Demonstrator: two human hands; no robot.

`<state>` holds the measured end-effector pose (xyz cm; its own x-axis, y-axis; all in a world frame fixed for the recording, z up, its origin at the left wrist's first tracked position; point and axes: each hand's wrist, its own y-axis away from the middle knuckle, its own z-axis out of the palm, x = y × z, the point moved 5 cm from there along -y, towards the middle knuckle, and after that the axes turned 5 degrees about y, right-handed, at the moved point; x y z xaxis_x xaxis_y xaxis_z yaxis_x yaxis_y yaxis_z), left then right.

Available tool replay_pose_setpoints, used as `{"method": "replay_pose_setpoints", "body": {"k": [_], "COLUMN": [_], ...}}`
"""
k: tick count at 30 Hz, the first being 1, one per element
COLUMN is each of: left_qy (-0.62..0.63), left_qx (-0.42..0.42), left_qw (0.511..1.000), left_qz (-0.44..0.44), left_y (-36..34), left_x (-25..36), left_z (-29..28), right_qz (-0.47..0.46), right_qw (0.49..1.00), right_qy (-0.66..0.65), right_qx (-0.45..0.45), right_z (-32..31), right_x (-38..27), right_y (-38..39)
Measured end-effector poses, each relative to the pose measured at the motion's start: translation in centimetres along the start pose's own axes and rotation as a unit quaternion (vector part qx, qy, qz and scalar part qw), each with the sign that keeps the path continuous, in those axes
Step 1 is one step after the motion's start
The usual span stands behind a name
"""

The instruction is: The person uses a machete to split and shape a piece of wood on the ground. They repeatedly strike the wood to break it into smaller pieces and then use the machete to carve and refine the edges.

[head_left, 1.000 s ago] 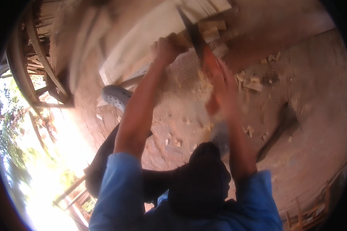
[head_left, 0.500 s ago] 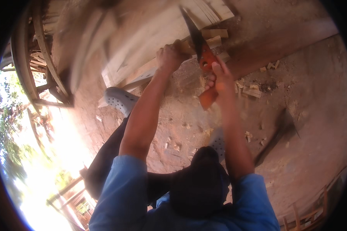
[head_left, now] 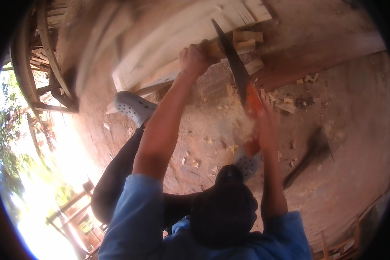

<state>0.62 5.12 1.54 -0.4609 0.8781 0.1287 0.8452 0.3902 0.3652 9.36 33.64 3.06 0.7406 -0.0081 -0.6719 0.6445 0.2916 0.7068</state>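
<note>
My right hand (head_left: 266,123) is closed round the orange handle of a hand saw (head_left: 237,65), partly blurred by motion. The dark blade slants up and to the left, lying across a narrow strip of wood (head_left: 221,49) just right of my left hand. My left hand (head_left: 197,60) grips that strip, fingers wrapped over it. Beneath and beyond it lies a broad pale board (head_left: 160,47). Beside the blade, on the right, are short wood blocks (head_left: 249,38). Whether the teeth are in a cut cannot be made out.
Wood chips (head_left: 286,105) litter the earth floor around my feet. A grey perforated clog (head_left: 133,108) is on my left foot, close to the board. On the right lies a dark, blurred tool with a long handle (head_left: 305,160). Wooden frames (head_left: 52,56) stand at the far left.
My right hand has drawn the saw back toward me and slightly right, so more blade shows on the near side of the strip. My left hand stays on the wood.
</note>
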Motion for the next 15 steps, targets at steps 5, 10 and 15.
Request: {"method": "replay_pose_setpoints", "body": {"k": [5,10,15], "left_qy": [0.004,-0.004,0.017], "left_qx": [0.001,0.005,0.058], "left_qw": [1.0,1.0,0.998], "left_qz": [0.012,0.008,0.031], "left_y": [-0.1,-0.7,-1.3], "left_x": [0.3,0.3,-0.6], "left_z": [0.0,-0.9,-0.3], "right_qz": [-0.237,-0.101,-0.321], "right_qw": [0.968,0.994,0.922], "right_qy": [0.085,-0.007,0.192], "right_qx": [-0.004,-0.031,0.097], "right_z": [2.3,3.5,0.7], "right_x": [-1.6,0.5,-0.8], "right_y": [-5.2,-9.4,-0.2]}}
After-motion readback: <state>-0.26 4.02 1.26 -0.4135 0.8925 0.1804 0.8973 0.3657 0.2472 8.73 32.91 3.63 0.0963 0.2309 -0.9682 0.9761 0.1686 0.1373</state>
